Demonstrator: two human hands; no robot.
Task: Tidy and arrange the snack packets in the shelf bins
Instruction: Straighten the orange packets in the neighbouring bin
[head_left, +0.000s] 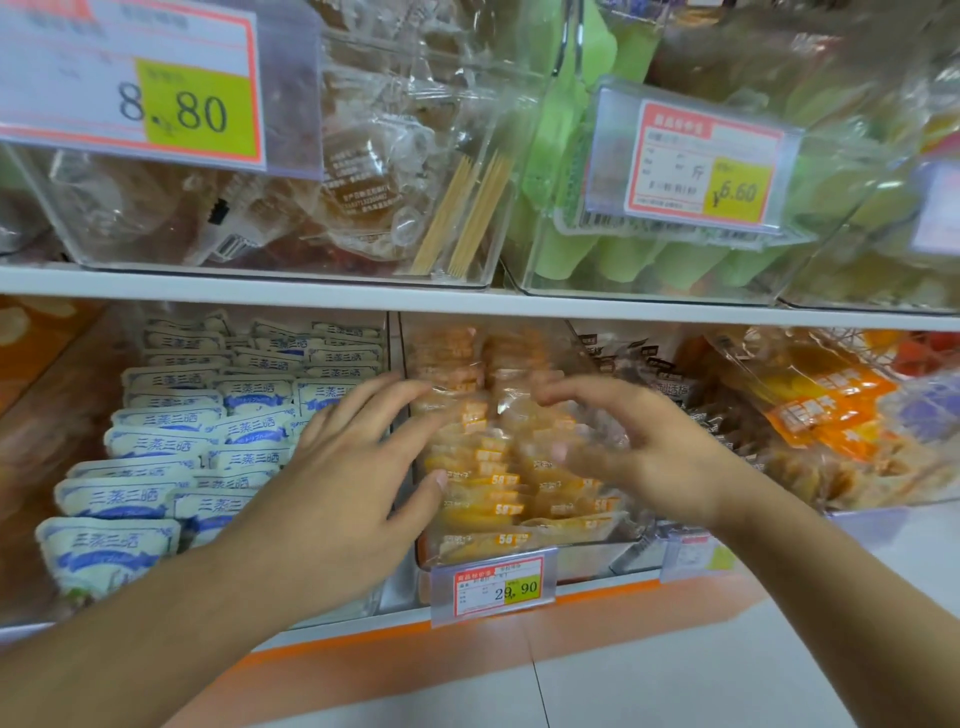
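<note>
A clear bin (576, 564) on the lower shelf holds rows of orange and yellow snack packets (493, 467). My left hand (358, 467) hovers over the bin's left side, fingers spread, holding nothing. My right hand (639, 447) is curved over the packets on the right side, fingers apart and blurred by motion; whether they touch the packets I cannot tell. To the left, another bin holds neat rows of white and blue packets (171, 447).
A 29.90 price tag (493, 587) hangs on the bin's front. Dark packets (670, 384) and orange bags (826, 410) fill bins to the right. The upper shelf (311, 291) carries clear bins with brown snacks (270, 197) and green packets (623, 254). Tiled floor lies below.
</note>
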